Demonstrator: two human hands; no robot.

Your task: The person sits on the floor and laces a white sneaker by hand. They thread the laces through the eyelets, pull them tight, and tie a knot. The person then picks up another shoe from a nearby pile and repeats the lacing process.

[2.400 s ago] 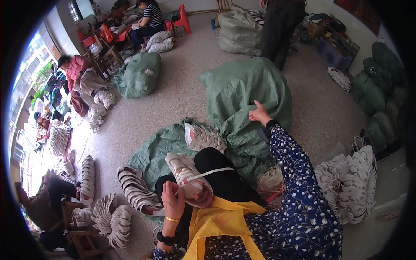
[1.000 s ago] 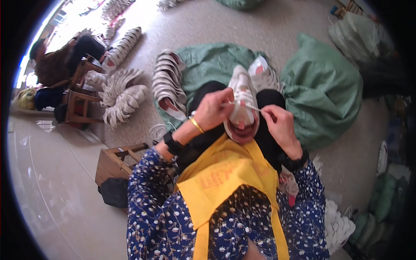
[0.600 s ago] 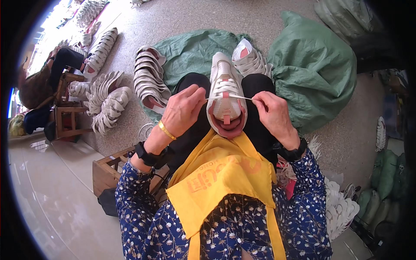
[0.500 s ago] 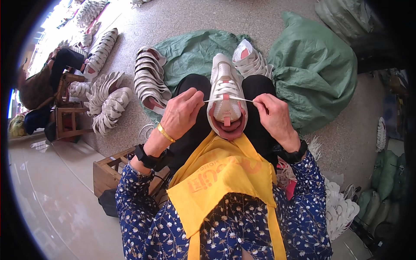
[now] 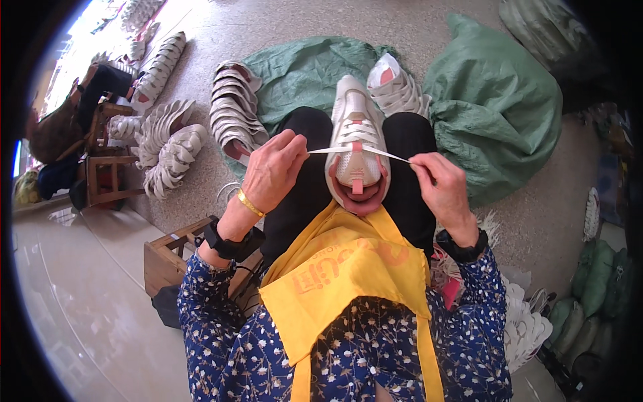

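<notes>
Between my knees sits a white sneaker [image 5: 353, 175] with pink trim, its toe pointing away from me and its pink-lined opening toward me. White lacing crosses the tongue. My left hand [image 5: 273, 167], closed in a pinch, grips one lace end [image 5: 321, 151] just left of the shoe. On the other side my right hand [image 5: 441, 184] pinches the other lace end [image 5: 395, 157]. Both ends stretch out sideways from the top of the lacing, looking taut. A yellow apron [image 5: 341, 268] lies over my lap below the heel.
Stacked white shoe uppers [image 5: 234, 107] lie on a green sack [image 5: 308, 74] ahead, with another stack [image 5: 396, 94] right of the toe. A full green sack [image 5: 495, 114] stands at right. A wooden stool [image 5: 164, 264] is by my left arm. Another person [image 5: 63, 127] sits far left.
My hands have drawn farther apart, the right one moving right and slightly down, so more lace shows on both sides. The view has shifted a little.
</notes>
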